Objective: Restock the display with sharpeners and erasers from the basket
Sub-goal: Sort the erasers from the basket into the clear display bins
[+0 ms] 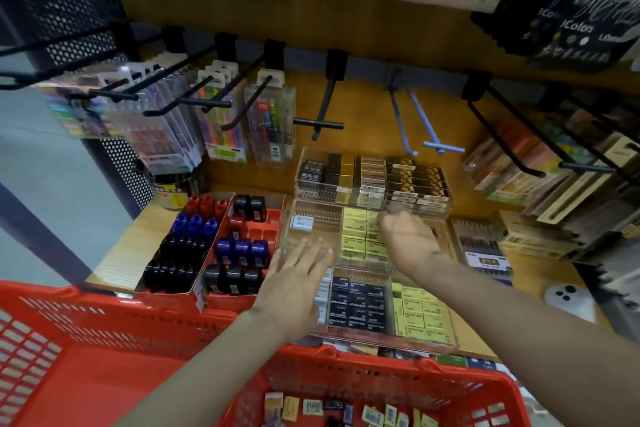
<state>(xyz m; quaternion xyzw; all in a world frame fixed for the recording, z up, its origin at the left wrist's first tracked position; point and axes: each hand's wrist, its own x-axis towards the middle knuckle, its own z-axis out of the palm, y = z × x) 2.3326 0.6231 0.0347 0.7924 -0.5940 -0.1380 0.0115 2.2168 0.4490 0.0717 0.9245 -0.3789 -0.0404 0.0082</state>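
Wooden shelf's acrylic eraser display (313, 234): left hand (298, 282) flat, fingers spread steadying its near-left edge, right hand (403, 230) curled, maybe pinching an eraser, red basket (104, 329) waiting below.

The basket (104, 340) is moulded in red plastic, perforated, with a slight sheen. The tiered display trays (374, 204) are made of clear, glossy acrylic, and paper-sleeved erasers (356, 236) are seen through them. The sharpeners (194, 225) are finished in shiny plastic and set in red card boxes (266, 222). The shelf (117, 260) is faced in smooth, pale wood grain. The hooks (325, 104) are of matt black metal.
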